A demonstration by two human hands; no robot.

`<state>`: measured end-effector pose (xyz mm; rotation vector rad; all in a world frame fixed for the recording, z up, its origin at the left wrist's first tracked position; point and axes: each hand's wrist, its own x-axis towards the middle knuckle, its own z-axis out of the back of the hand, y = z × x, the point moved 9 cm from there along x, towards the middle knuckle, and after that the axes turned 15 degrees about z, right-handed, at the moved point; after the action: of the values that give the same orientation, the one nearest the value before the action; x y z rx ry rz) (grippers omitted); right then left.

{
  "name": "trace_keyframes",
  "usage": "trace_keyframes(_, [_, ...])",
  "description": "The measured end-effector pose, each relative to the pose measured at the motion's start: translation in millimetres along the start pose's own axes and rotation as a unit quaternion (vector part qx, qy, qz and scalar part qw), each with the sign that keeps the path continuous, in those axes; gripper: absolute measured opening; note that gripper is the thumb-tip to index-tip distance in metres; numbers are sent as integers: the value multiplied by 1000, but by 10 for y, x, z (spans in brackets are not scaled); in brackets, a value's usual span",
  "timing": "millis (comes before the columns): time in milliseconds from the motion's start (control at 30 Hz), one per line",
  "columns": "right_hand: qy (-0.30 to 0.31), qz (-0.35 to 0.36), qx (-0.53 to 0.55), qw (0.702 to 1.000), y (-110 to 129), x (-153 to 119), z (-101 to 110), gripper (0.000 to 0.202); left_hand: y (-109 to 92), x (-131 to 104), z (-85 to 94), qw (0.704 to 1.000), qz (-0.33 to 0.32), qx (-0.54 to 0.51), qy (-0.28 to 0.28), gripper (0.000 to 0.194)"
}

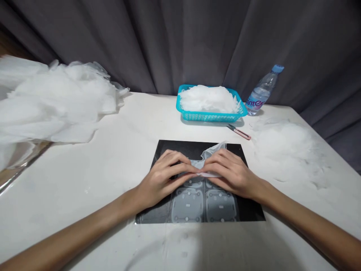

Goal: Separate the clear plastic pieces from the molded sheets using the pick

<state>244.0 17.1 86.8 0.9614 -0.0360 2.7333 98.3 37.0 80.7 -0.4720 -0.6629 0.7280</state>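
Both hands meet over a black printed sheet (187, 207) with grey rounded shapes on it. Between them is a piece of thin, white, see-through fabric (213, 150), its loose end sticking up behind my right hand. My left hand (170, 171) pinches the fabric's near edge with thumb and fingertips. My right hand (229, 171) grips the same fabric just to the right, its fingertips touching those of the left. A narrow white folded strip shows under the right fingers. What lies inside the pinch is hidden.
A blue basket (210, 117) holds white fluffy material (208, 98). Right of it stands a water bottle (262, 92). Pink-handled thread snips (239, 132) lie in front. White fabric (62, 98) is heaped at left, loose white fluff (287, 146) at right, on a white table (113, 162).
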Motion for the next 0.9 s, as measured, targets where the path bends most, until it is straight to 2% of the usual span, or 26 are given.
trace_keyframes(267, [-16, -14, 29, 999, 22, 21, -5, 13, -17, 4, 11, 1000, 2, -2, -11, 19])
trace_keyframes(900, [-43, 3, -16, 999, 51, -5, 50, 19, -107, -3, 34, 998, -20, 47, -46, 12])
